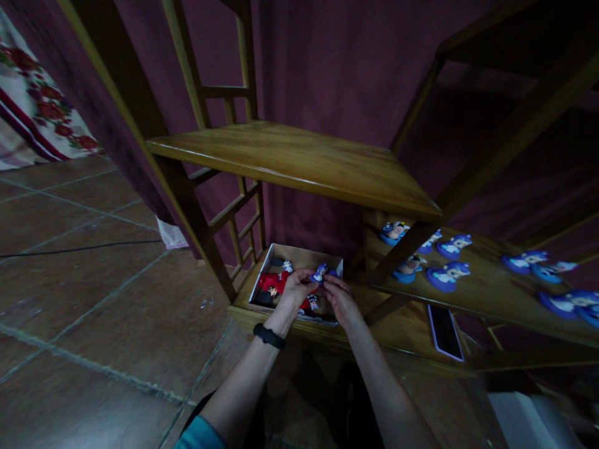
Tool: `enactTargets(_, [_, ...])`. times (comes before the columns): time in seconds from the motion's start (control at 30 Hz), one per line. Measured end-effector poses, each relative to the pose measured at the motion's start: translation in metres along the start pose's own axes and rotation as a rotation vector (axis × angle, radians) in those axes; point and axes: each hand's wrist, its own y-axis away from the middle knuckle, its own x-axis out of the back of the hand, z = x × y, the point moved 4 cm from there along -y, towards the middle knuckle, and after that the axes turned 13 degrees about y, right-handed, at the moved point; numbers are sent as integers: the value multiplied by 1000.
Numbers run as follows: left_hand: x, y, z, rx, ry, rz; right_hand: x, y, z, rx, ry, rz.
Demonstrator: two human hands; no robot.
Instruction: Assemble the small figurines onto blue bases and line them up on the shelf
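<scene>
Over an open cardboard box (304, 254) on the low shelf, my two hands meet at a small purple-and-white figurine (321, 272). My left hand (298, 288), with a black band on its wrist, pinches the figurine from the left. From the other side, the fingers of my right hand (340, 299) are closed against its right edge. Inside the box lie several figurines: a red one (274, 282) left of my left hand, a white one (287, 266) behind it, and a black-and-white one (312, 302) between my hands.
A wooden shelf board (290, 153) hangs above the box. More purple figurines (448, 275) stand on the shelf at right, beyond a slanted post. A phone (444, 332) lies on the lower board. Tiled floor (103, 299) spreads to the left, crossed by a dark cable (79, 249).
</scene>
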Motion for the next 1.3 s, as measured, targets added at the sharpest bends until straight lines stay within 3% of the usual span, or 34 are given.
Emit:
enactTargets(0.57, [-2, 1, -1, 147, 119, -54, 4, -1, 3, -9, -26, 69])
enactTargets(0.87, [-5, 4, 5, 141, 138, -40, 0, 4, -1, -73, -17, 49])
enactTargets(1.07, [-2, 2, 4, 122, 128, -34, -5, 8, -5, -30, 49, -20])
enactTargets(1.3, [1, -1, 3, 119, 113, -45, -6, 11, -9, 44, 171, 37])
